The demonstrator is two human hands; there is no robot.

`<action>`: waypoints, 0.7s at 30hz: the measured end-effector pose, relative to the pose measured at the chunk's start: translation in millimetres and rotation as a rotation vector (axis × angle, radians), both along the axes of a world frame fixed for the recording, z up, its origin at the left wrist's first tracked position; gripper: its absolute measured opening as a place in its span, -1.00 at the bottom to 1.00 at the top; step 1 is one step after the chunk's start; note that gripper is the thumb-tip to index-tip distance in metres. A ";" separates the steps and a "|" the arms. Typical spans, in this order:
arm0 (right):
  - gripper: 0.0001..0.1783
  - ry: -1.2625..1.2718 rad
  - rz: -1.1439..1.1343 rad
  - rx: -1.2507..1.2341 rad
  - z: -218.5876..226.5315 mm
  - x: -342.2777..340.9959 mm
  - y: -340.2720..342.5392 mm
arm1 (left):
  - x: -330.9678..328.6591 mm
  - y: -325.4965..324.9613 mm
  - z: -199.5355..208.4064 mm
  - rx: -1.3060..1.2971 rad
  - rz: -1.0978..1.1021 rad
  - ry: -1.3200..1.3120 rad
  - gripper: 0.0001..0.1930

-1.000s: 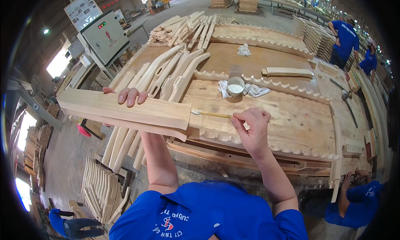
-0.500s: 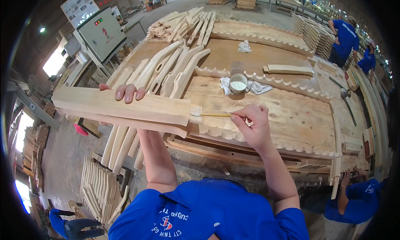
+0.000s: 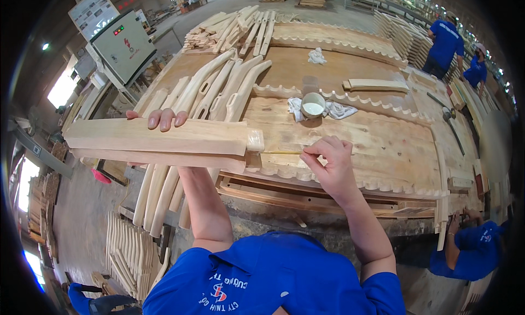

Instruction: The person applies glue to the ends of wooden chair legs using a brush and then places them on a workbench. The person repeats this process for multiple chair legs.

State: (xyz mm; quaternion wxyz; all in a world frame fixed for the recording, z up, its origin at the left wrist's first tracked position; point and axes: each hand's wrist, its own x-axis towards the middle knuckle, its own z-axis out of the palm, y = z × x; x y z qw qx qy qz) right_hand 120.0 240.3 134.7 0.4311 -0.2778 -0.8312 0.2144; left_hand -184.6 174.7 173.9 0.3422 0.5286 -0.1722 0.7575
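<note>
My left hand [image 3: 167,119] is wrapped round two long pale wooden pieces [image 3: 158,137], holding them level one against the other, with its fingers over the far edge. At their right ends short tenons stick out; the upper tenon [image 3: 255,140] looks wet and shiny. Between thumb and fingers my right hand [image 3: 331,160] pinches a thin yellowish brush [image 3: 283,152]. Its tip is at the tenons, close to the lower one; whether it touches is unclear. Beyond my hands, a cup of whitish liquid [image 3: 313,106] stands on a white cloth [image 3: 340,110].
Curved wooden parts [image 3: 210,90] lie across the bench on the left. Scalloped wooden strips [image 3: 366,105] run along the plywood top [image 3: 383,145]. A single wooden piece [image 3: 376,85] and a crumpled rag [image 3: 316,55] lie farther back. A co-worker [image 3: 467,249] is at the lower right.
The brush tip has left the upper tenon and sits lower, near the lower tenon. The wooden pieces have tilted slightly, showing more of the lower one. My right hand has barely moved.
</note>
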 end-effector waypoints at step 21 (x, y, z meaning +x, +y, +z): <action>-0.82 0.108 -0.370 0.413 -29.1 -33.8 -14.2 | -34.7 33.8 -18.8 -0.060 -0.046 -0.064 -0.04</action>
